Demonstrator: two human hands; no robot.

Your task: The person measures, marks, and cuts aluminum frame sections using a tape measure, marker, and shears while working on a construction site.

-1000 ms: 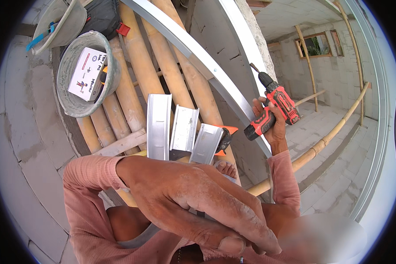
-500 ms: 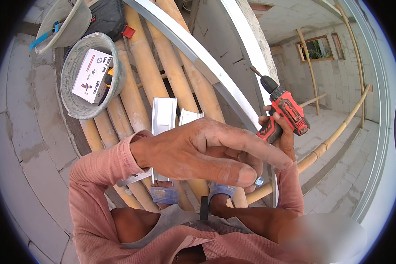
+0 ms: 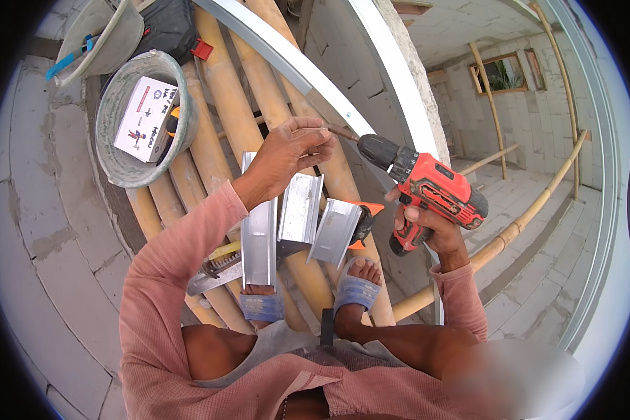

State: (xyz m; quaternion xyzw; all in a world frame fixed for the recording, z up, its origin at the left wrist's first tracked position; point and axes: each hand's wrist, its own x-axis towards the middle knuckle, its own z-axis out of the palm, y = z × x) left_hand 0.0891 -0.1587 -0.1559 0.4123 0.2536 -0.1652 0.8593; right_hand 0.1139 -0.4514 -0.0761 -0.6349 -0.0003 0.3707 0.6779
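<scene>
My right hand grips a red and black cordless drill by its handle, with the long bit pointing left. At the bit's tip, my left hand has its thumb and fingers pinched together. The small screw that showed at these fingers a moment ago is hidden inside the pinch. Below my left hand, short silver metal channels lie side by side: a long channel, a middle channel and a right channel. An orange and black tool lies partly behind the right one.
Bamboo poles form the platform under my sandalled feet. A grey bucket at left holds a white box. Another bucket and a black case stand behind. A long metal profile curves along the right.
My left hand has moved from close before me, up and left to the drill bit's tip. The drill has swung from pointing up-left to nearly sideways and come nearer. The channels are now uncovered.
</scene>
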